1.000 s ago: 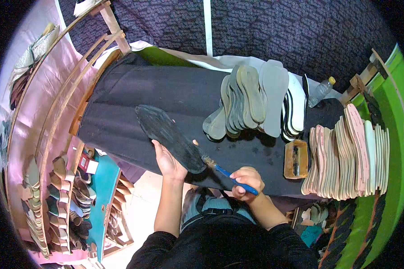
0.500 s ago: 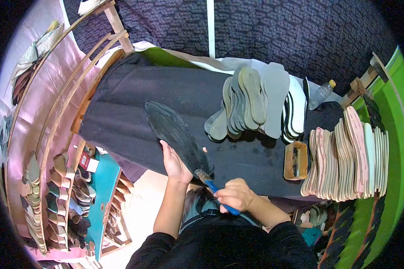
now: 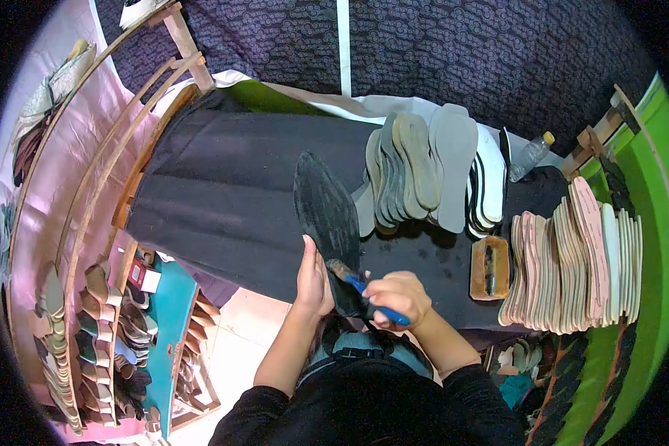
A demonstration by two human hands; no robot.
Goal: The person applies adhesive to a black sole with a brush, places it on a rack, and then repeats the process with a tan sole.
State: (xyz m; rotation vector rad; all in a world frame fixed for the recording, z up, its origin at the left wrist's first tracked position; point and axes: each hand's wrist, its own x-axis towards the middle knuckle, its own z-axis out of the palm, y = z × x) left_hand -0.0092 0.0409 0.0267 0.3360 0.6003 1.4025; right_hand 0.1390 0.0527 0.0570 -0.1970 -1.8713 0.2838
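Observation:
My left hand (image 3: 314, 279) holds a long black shoe sole (image 3: 321, 204) by its left edge, above the near edge of the dark-covered table (image 3: 215, 178). A blue-handled brush (image 3: 383, 308) is gripped in my right hand (image 3: 400, 297). Its bristles touch the lower part of the sole. Just beyond and to the right, grey sole pieces (image 3: 453, 160) lie overlapping in a row, with white and black ones (image 3: 489, 178) beside them. An open yellowish container (image 3: 490, 269) with dark contents stands right of my right hand.
Stacked beige and pink insoles (image 3: 557, 267) stand at the table's right end. Behind them is a clear bottle (image 3: 531, 156) with a yellow cap. Racks of shoe parts (image 3: 97, 327) and a teal surface (image 3: 167, 320) are at the left, below table height.
The black sole has turned more upright and shifted right, with my left hand still on it. The brush and my right hand have moved up and slightly right.

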